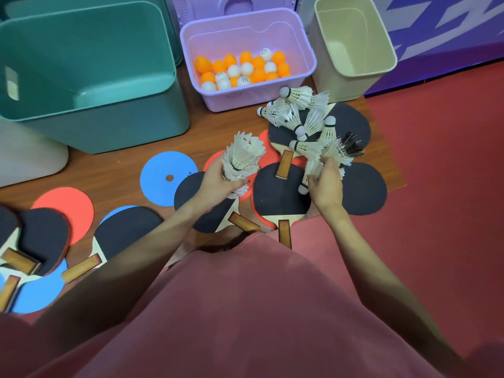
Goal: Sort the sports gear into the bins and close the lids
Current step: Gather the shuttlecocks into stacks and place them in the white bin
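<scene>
Pointing feathers-up and away toward the purple bin (305, 54), a shuttlecock stack (242, 159) is gripped by the left hand (218, 184); nearer than that bin, loose shuttlecocks (300, 115) are pinched by the right hand (326, 181).

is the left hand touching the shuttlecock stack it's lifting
Touching. The head view shows the left hand with fingers wrapped round the lower part of the shuttlecock stack, with no gap between them.

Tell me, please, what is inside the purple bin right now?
The purple bin holds orange and white ping-pong balls lying loose on its floor. No shuttlecocks or paddles show among them, though the near wall hides the front strip of the floor.
</scene>
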Tool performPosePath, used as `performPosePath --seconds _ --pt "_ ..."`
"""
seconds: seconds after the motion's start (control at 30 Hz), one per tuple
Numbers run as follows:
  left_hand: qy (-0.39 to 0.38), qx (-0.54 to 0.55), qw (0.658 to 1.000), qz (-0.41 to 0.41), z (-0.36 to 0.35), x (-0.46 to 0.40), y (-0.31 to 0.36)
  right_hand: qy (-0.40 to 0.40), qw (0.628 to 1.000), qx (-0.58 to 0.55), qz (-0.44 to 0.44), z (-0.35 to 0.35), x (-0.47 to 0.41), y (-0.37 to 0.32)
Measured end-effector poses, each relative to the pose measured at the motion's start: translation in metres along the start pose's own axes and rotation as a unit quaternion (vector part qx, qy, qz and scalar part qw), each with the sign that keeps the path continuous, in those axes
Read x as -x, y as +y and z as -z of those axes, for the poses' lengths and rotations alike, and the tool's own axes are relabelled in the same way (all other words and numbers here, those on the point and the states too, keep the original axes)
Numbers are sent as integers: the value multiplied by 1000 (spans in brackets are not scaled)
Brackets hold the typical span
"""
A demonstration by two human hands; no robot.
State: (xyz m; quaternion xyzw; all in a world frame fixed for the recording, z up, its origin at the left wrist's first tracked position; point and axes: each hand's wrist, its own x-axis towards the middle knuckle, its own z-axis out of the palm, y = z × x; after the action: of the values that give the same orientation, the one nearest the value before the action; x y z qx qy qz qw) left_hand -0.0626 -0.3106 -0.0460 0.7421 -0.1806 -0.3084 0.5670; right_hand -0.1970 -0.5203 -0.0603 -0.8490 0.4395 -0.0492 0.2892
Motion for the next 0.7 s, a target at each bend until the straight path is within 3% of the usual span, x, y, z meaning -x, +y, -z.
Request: performPosePath --seconds 0.2,0.27,0.33,0.4,0.57,0.7 --pt "0 -28 1000 -7 3 1 -6 -76 997 8 29 27 2 -18" --pt "1 -32 999 -8 4 1 -7 -28 991 -101 88 43 8 -39" --pt "2 -35 999 -5 3 1 -8 34 962 -218 160 58 18 -65" --pt "0 -33 999 -4 3 -1 -8 47 935 -284 207 67 23 -87" --pt "-3 -15 1000 -22 -5 -4 -3 -45 918 -261 297 47 21 -101" --pt "-3 -1 999 -43 -6 -5 3 -116 919 -235 293 28 23 -99"
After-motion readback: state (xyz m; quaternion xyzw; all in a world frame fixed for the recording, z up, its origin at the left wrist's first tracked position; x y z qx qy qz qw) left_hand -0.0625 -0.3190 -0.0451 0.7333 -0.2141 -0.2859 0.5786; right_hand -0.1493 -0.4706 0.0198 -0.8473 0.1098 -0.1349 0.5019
